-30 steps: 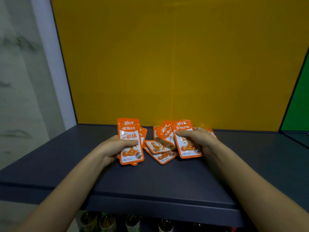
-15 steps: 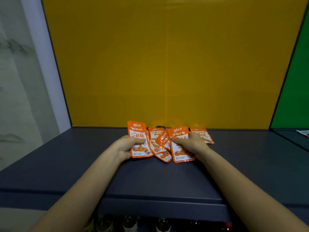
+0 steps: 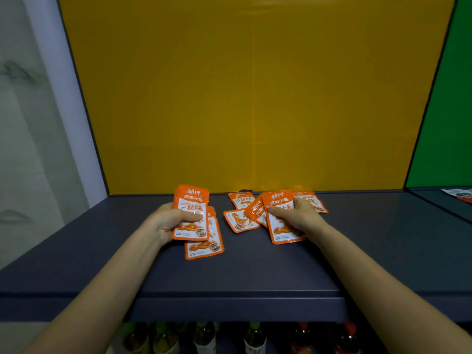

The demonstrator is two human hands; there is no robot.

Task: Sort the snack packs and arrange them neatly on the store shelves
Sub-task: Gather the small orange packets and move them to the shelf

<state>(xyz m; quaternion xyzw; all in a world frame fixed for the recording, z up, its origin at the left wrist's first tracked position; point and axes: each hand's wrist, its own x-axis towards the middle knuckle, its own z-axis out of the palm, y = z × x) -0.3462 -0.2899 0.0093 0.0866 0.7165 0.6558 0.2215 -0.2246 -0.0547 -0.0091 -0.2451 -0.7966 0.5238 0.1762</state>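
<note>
We see the left hand (image 3: 167, 222) gripping a small stack of orange snack packs (image 3: 191, 200) with the printed face toward us. The thumb lies across the front and the other fingers curl round behind, so they are clamped on the stack. A lower pack (image 3: 204, 246) sticks out under that stack, slightly tilted, with its bottom edge on the dark grey shelf (image 3: 255, 272); we cannot tell if the hand grips it too. The right hand (image 3: 300, 217) pinches a single orange pack (image 3: 281, 226), thumb pressed on the front and fingers behind it, mostly hidden; the pack's lower edge is down at the shelf surface. Between the two hands loose packs lie on the shelf. A flat pack (image 3: 238, 221) is face up, a rear pack (image 3: 241, 199) sits near the back panel, and a tilted pack (image 3: 255, 209) leans against the left side of the single orange pack and overlaps the flat pack. One more far pack (image 3: 310, 201) lies flat behind the right hand, partly covered by it. All packs are the same orange-and-white design and sit in the back half of the shelf, the left group apart from the right group. Behind them stands a yellow back panel (image 3: 255, 98), with a green panel (image 3: 444, 111) to the right. A white-and-red item (image 3: 459, 194) lies on the neighbouring shelf at the right edge, too cut off to identify. Bottles (image 3: 204, 338) stand on the level below, dim and blurred. A pale post (image 3: 63, 98) and a grey wall (image 3: 25, 149) are on the left.
</note>
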